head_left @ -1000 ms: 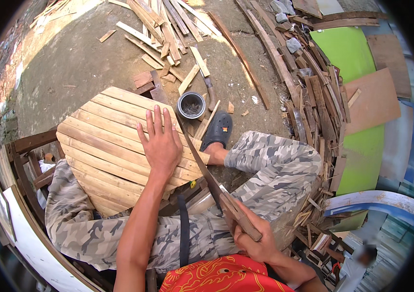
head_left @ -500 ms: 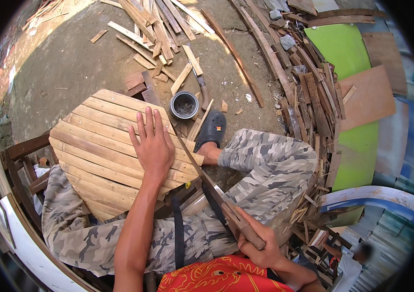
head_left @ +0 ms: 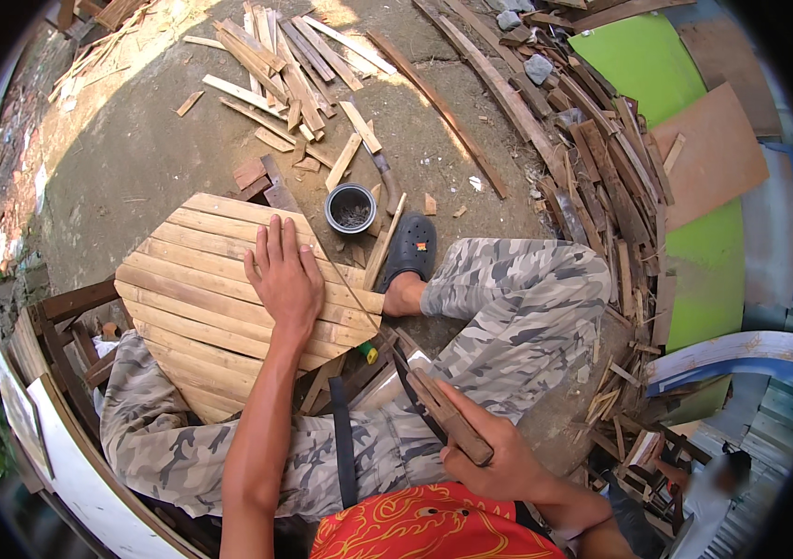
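We've rolled the saw (head_left: 432, 395) edge-on, likely squarer to the right edge of the slat panel (head_left: 196, 298); right hand (head_left: 497, 456) wrapped round it, left hand (head_left: 286, 287) flat, fingers slightly spread.

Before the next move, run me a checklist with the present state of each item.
1. Left hand spread flat on the slatted panel: ok.
2. Right hand closed around the saw handle: ok.
3. Left hand off the saw blade: ok, apart but close.
4. Space beside the dark clog free of offcuts: not ok, a wood strip lies there.
5. Panel steady from below: cannot tell, its underside is hidden.
6. Cut depth: cannot tell from above.
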The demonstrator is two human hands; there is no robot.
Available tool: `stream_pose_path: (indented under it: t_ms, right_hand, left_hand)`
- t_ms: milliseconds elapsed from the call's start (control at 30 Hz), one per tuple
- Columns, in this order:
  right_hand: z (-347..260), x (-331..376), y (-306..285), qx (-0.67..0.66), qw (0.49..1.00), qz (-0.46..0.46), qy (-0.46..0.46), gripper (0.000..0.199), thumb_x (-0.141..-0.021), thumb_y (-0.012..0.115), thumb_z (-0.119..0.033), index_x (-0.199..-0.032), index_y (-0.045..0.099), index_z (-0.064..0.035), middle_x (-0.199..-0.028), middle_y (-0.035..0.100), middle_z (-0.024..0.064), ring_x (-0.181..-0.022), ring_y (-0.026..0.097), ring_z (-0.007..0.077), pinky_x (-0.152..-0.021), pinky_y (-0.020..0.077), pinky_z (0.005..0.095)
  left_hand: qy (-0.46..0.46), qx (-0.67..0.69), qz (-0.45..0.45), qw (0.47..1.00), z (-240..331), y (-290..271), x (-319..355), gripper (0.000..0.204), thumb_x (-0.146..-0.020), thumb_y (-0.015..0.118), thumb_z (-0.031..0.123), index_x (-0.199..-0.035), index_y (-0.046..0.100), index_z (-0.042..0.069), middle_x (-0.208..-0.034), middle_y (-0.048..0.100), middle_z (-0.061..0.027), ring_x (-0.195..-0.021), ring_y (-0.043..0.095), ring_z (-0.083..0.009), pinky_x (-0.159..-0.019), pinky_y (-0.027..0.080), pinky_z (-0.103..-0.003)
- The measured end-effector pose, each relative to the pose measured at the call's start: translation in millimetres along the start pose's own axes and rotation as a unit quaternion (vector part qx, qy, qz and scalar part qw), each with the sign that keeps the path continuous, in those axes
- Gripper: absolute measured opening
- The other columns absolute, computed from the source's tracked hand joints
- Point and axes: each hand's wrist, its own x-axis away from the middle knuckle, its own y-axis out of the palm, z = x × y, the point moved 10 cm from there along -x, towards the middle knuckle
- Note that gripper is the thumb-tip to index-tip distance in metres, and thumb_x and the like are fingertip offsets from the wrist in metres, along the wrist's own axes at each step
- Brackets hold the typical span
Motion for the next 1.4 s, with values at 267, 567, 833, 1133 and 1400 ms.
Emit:
stream_pose_path:
  t_ms: [267,567,833,1133,1400]
  right_hand:
    - [12,5,10,-0.021,0.999,-0.024,-0.002,0.085,-0.090,0.075,-0.015,-0.160,0.031,0.0045,-0.076,0.067,0.0085,-0.069,0.065,0.0150,-0.068,0.0524,0.0304]
    - [22,-10,-1,0.016,0.997,0.016,-0.072,0.077,-0.085,0.069,-0.008,-0.155,0.039,0.0054,-0.082,0.069,0.0166,-0.072,0.070,0.0187,-0.071,0.0540,0.0316]
    - [-11,-61,10,0.036,0.991,-0.006,-0.132,0.083,-0.085,0.068,-0.009,-0.159,0.032,0.0032,-0.073,0.067,0.0181,-0.064,0.070,0.0270,-0.065,0.0541,0.0363]
    - [-32,-121,21,0.010,0.993,-0.005,-0.120,0.077,-0.092,0.069,-0.014,-0.159,0.034,0.0022,-0.092,0.074,0.0208,-0.078,0.074,0.0275,-0.074,0.0559,0.0348]
    - [-55,-109,14,0.032,0.980,0.066,-0.183,0.072,-0.093,0.079,-0.024,-0.150,0.048,0.0049,-0.108,0.076,0.0207,-0.092,0.076,0.0209,-0.080,0.0567,0.0318]
  left_hand:
    - [-0.025,-0.107,0.010,0.994,-101,-17,-113,0.055,-0.100,0.058,0.050,-0.137,0.061,0.009,-0.150,0.055,-0.0101,-0.141,0.046,-0.0265,-0.114,0.030,-0.056]
    - [-0.078,-0.041,-0.175,0.981,-167,-5,-162,0.061,-0.097,0.053,0.057,-0.086,0.078,0.003,-0.081,0.073,-0.0251,-0.083,0.073,-0.0428,-0.079,0.057,-0.050]
    - [-0.113,-0.057,-0.127,0.984,-207,-22,-186,0.046,-0.092,0.057,0.045,-0.087,0.080,0.004,-0.084,0.073,-0.0251,-0.084,0.073,-0.0433,-0.080,0.057,-0.049]
    - [-0.207,-0.092,-0.103,0.969,-269,-29,-230,0.053,-0.101,0.052,0.051,-0.105,0.078,0.004,-0.099,0.075,-0.0244,-0.096,0.072,-0.0440,-0.090,0.055,-0.049]
    - [-0.098,-0.046,-0.033,0.994,-143,-12,-141,0.076,-0.103,0.049,0.052,-0.159,0.035,0.002,-0.167,0.030,-0.0217,-0.158,0.022,-0.0347,-0.126,0.010,-0.061]
